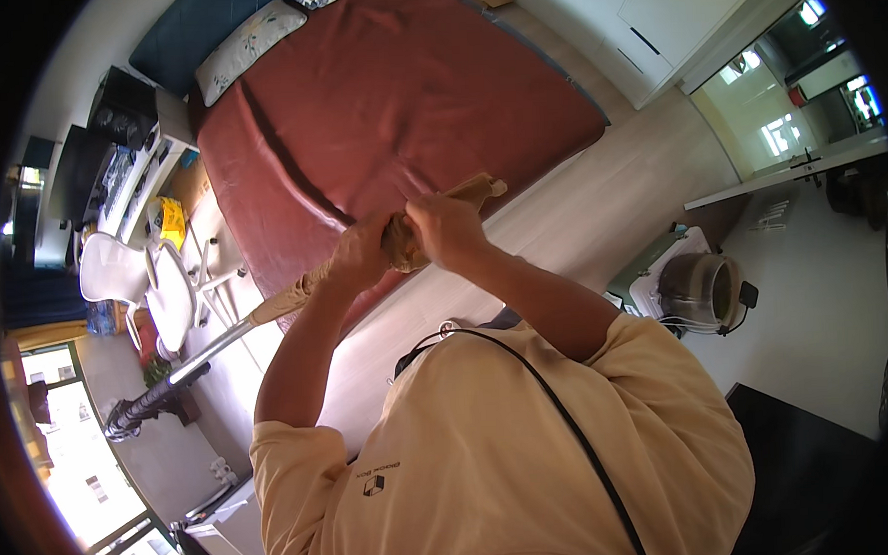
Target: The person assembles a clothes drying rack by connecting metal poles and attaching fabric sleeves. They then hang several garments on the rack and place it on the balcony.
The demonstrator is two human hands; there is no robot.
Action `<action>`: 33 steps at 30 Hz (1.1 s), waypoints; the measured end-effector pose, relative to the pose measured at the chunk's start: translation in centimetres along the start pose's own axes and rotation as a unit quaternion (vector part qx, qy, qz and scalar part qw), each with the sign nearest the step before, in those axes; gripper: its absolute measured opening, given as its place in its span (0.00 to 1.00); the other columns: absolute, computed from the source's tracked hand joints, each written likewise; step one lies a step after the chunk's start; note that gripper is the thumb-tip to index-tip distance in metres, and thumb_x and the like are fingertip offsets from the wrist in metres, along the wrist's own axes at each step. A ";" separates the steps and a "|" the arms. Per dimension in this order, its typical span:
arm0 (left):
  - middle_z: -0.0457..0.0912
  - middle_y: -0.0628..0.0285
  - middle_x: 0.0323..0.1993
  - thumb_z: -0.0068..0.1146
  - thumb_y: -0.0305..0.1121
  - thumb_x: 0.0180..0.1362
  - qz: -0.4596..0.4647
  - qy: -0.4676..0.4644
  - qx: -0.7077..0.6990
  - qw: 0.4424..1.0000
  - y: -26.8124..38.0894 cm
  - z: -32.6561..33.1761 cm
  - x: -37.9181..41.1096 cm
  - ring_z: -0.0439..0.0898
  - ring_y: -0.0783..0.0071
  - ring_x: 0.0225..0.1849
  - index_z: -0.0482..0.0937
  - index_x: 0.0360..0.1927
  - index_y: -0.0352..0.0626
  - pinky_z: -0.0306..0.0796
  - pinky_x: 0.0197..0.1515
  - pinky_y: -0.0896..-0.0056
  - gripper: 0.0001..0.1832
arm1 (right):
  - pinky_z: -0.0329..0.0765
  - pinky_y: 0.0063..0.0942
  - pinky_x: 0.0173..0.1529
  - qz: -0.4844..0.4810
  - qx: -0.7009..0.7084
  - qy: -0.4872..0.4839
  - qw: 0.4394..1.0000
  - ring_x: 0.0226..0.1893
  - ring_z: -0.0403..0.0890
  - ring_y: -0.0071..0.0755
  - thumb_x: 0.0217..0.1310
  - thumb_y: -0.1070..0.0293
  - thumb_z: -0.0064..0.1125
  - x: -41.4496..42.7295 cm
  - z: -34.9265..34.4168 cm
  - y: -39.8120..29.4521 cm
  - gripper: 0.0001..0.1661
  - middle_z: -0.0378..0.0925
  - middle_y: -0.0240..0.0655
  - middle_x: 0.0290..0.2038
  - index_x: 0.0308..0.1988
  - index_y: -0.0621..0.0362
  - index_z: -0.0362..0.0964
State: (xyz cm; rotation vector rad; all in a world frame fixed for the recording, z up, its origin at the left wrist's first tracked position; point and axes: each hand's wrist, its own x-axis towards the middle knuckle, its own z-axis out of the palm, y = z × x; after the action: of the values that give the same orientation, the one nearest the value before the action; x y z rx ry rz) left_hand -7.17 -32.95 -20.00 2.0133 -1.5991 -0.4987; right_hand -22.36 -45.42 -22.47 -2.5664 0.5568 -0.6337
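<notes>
A long metal pole slants from the lower left up to my hands, its far end dark and bulky. Crumpled brown wrapping covers its upper part; whether that is paper, tape or cloth cannot be told. My left hand is closed around the wrapped part. Just right of it, my right hand grips the brown wrapping, with a thick bunch of it showing between the hands. A loose-looking brown end sticks out beyond my right hand. My fingertips are partly hidden.
A bed with a dark red cover and a pillow lies beyond my hands. At left are a white swivel chair and a desk with a monitor. A transparent round container stands at right. A black cable crosses my shirt.
</notes>
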 end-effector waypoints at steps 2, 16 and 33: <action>0.86 0.42 0.48 0.63 0.29 0.60 0.004 0.000 0.005 1.000 -0.4 0.2 0.0 0.84 0.38 0.50 0.78 0.61 0.44 0.79 0.50 0.45 0.24 | 0.81 0.47 0.39 0.027 0.062 -0.018 0.998 0.34 0.86 0.52 0.69 0.64 0.62 -0.2 1.5 -1.1 0.09 0.84 0.44 0.32 0.36 0.55 0.74; 0.85 0.49 0.53 0.62 0.24 0.58 0.028 0.007 0.005 1.000 -0.8 0.5 -1.0 0.84 0.43 0.54 0.79 0.62 0.46 0.80 0.53 0.49 0.26 | 0.82 0.45 0.37 0.098 0.042 0.024 0.994 0.31 0.87 0.50 0.66 0.61 0.66 -2.0 -1.4 1.3 0.09 0.84 0.40 0.28 0.38 0.53 0.77; 0.86 0.50 0.54 0.75 0.40 0.50 -0.011 -0.027 -0.035 0.999 -0.4 0.7 -0.5 0.85 0.49 0.56 0.77 0.69 0.49 0.79 0.58 0.51 0.39 | 0.77 0.23 0.32 0.375 0.514 -0.064 0.769 0.30 0.80 0.21 0.71 0.54 0.68 -1.0 -2.5 10.9 0.21 0.82 0.27 0.34 0.52 0.60 0.81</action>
State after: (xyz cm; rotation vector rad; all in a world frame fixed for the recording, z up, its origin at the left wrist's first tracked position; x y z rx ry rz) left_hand -7.38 -32.50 -20.85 1.9824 -1.5703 -0.6153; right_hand -27.47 -54.67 -26.18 -1.1818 0.8117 -0.3031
